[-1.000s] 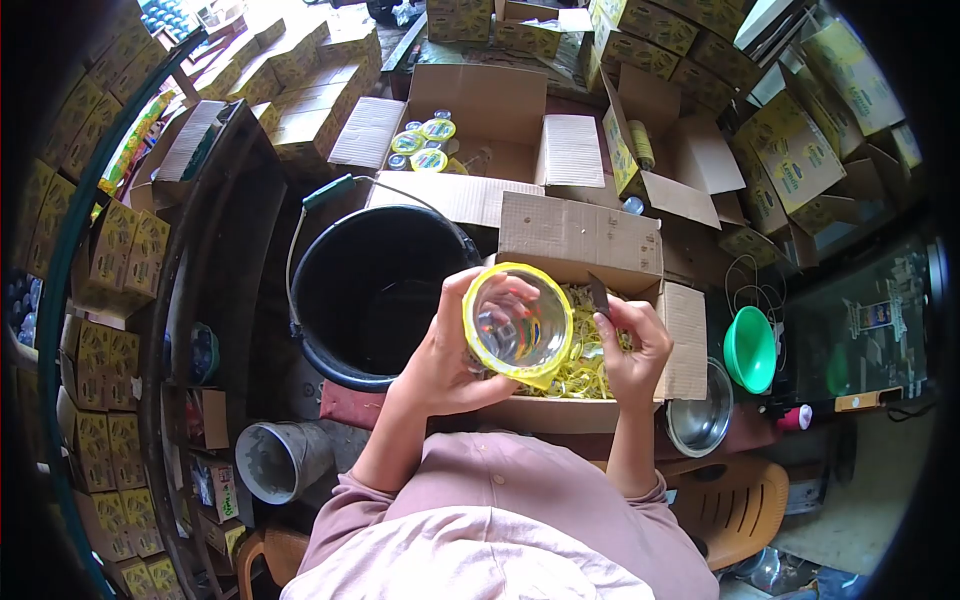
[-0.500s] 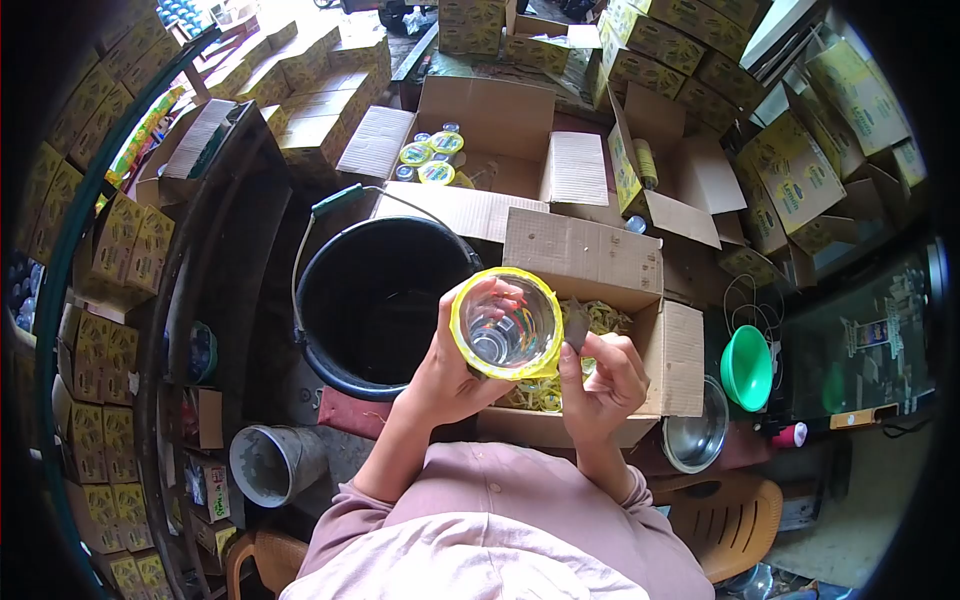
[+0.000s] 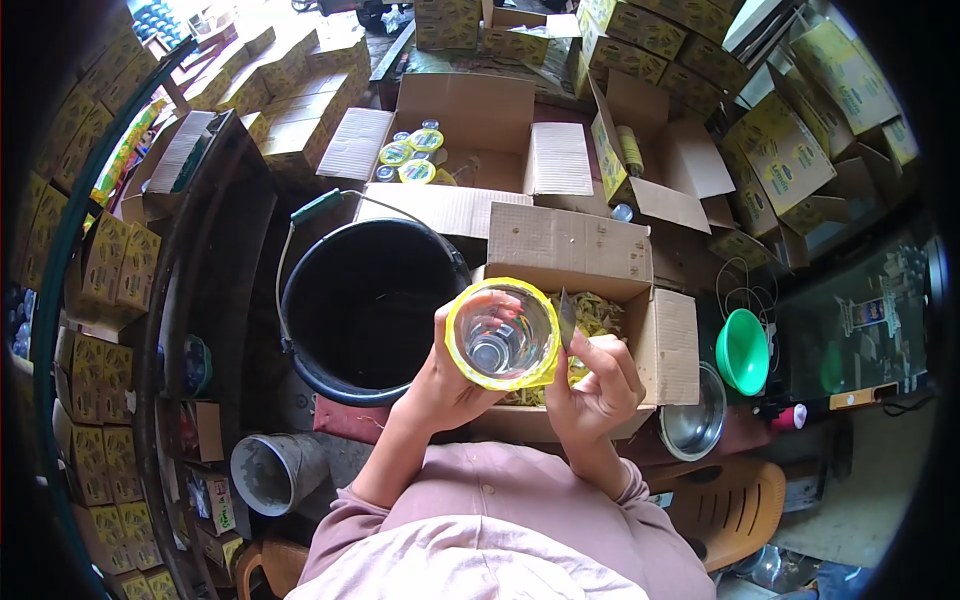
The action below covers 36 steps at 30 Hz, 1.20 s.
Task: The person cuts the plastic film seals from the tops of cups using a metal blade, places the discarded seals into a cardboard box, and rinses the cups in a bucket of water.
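Note:
My left hand (image 3: 437, 385) is wrapped round a clear plastic cup (image 3: 502, 340) with a yellow rim, its open mouth tilted up at me. The fingers show through the clear wall. At the cup's right side, my right hand (image 3: 602, 388) pinches a thin, dark flat blade (image 3: 567, 318) between thumb and fingers. The blade stands upright, close beside the yellow rim. Below both hands, an open cardboard box (image 3: 570, 240) holds a heap of yellow trimmings (image 3: 598, 312).
A black bucket (image 3: 310, 365) with a raised handle stands to the left. Behind it, an open carton (image 3: 465, 105) holds several yellow-lidded cups (image 3: 417, 171). A green bowl (image 3: 742, 350) and a metal bowl (image 3: 692, 415) are at right. A grey pail (image 3: 275, 475) lies lower left.
The blade has turned more upright and sits a little higher along the cup's right side. The cup remains in my left hand; the whole view has shifted slightly.

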### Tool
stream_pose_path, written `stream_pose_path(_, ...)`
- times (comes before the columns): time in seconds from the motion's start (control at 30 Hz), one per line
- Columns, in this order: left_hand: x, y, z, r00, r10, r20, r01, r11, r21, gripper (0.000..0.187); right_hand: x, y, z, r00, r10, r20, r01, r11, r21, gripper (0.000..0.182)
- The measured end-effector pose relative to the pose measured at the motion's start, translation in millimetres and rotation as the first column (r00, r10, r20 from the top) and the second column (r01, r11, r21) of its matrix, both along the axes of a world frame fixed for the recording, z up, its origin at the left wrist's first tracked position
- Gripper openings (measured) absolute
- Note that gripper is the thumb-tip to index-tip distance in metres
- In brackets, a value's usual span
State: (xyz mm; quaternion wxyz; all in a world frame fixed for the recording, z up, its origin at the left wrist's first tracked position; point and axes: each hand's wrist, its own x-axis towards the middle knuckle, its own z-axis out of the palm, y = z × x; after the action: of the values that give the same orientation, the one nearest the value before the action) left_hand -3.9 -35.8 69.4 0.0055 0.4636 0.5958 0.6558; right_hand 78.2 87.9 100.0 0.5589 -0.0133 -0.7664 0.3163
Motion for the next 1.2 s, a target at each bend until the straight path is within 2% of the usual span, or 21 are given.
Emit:
stream_pose_path(0.1, 5.4, -0.3, 2.7, 0.999, -0.03, -0.021, 0.029, 0.998, -0.057, 0.073, 2.8, 2.2, -0.2, 0.999, -0.042, 0.016, 0.042, 0.999, 0.004, 0.026)
stream_pose_path(0.2, 12.3, 0.9, 1.3, 0.994, -0.109, 0.021, 0.11, 0.993, -0.048, 0.073, 7.3, 9.3, 4.5, 0.997, 0.033, 0.072, -0.029, 0.998, -0.055, 0.028)
stream_pose_path(0.27, 17.8, 0.0, 4.0, 0.99, -0.137, 0.033, 0.14, 0.985, -0.099, 0.073, 11.8, 11.8, 1.3, 0.99, 0.088, 0.108, -0.069, 0.983, -0.168, 0.027)
stream_pose_path(0.37, 21.8, 5.1, -2.0, 0.967, -0.22, 0.126, 0.228, 0.972, -0.049, 0.075, 21.1, 12.6, 2.2, 0.991, 0.107, 0.084, -0.077, 0.951, -0.301, 0.025)
stream_pose_path(0.47, 25.5, 8.1, -3.7, 0.96, -0.233, 0.158, 0.24, 0.971, -0.026, 0.076, 37.5, 15.8, -1.3, 0.996, 0.024, 0.083, -0.002, 0.965, -0.262, 0.024)
stream_pose_path(0.53, 32.1, 11.6, -3.8, 0.956, -0.218, 0.194, 0.222, 0.975, 0.001, 0.075, 44.9, 17.0, 0.8, 0.997, 0.016, 0.073, -0.005, 0.989, -0.147, 0.024)
stream_pose_path(0.6, 35.5, 12.0, -2.6, 0.98, -0.145, 0.135, 0.155, 0.986, -0.062, 0.077, 53.3, 22.5, 0.0, 0.995, 0.026, 0.094, -0.02, 0.998, -0.06, 0.025)
stream_pose_path(0.73, 41.3, 13.0, -0.3, 1.0, -0.011, 0.02, 0.013, 0.995, -0.101, 0.081, 64.6, 42.7, 1.3, 0.987, -0.103, 0.122, 0.068, 0.963, 0.26, 0.025)
stream_pose_path(0.77, 43.0, 13.5, 0.1, 1.0, 0.014, -0.005, -0.015, 0.995, -0.101, 0.08, 67.1, 45.8, 1.1, 0.989, -0.076, 0.127, 0.039, 0.963, 0.268, 0.025)
stream_pose_path(0.8, 45.1, 14.2, 0.8, 0.999, 0.038, -0.028, -0.041, 0.994, -0.101, 0.08, 68.3, 46.3, 1.2, 0.987, -0.091, 0.135, 0.073, 0.988, 0.138, 0.025)
stream_pose_path(0.87, 49.5, 17.0, 2.5, 0.999, 0.014, 0.047, -0.01, 0.996, -0.089, 0.078, 69.0, 46.2, 1.9, 0.981, -0.119, 0.154, 0.139, 0.982, -0.126, 0.025)
stream_pose_path(0.9, 51.6, 18.7, 2.2, 0.996, -0.005, 0.087, 0.012, 0.997, -0.078, 0.077, 69.9, 49.6, 2.2, 0.97, -0.081, 0.228, 0.134, 0.964, -0.228, 0.024)
stream_pose_path(1.0, 51.9, 23.0, 1.6, 0.992, -0.044, 0.121, 0.06, 0.989, -0.132, 0.073, 67.5, 72.6, 4.4, 0.942, 0.071, 0.328, -0.078, 0.997, 0.008, 0.022)
stream_pose_path(1.03, 52.4, 23.7, 0.7, 0.991, -0.056, 0.123, 0.076, 0.983, -0.169, 0.072, 69.6, 75.0, 8.9, 0.893, 0.128, 0.431, -0.137, 0.99, -0.009, 0.021)
stream_pose_path(1.17, 51.4, 26.6, 0.1, 0.994, -0.051, 0.092, 0.068, 0.98, -0.188, 0.07, 61.7, 81.4, 11.1, 0.852, 0.255, 0.458, -0.223, 0.967, -0.123, 0.019)
stream_pose_path(1.2, 50.4, 26.4, 0.4, 0.995, -0.052, 0.085, 0.067, 0.979, -0.192, 0.07, 59.7, 83.2, 13.4, 0.863, 0.189, 0.469, -0.226, 0.974, 0.022, 0.016)
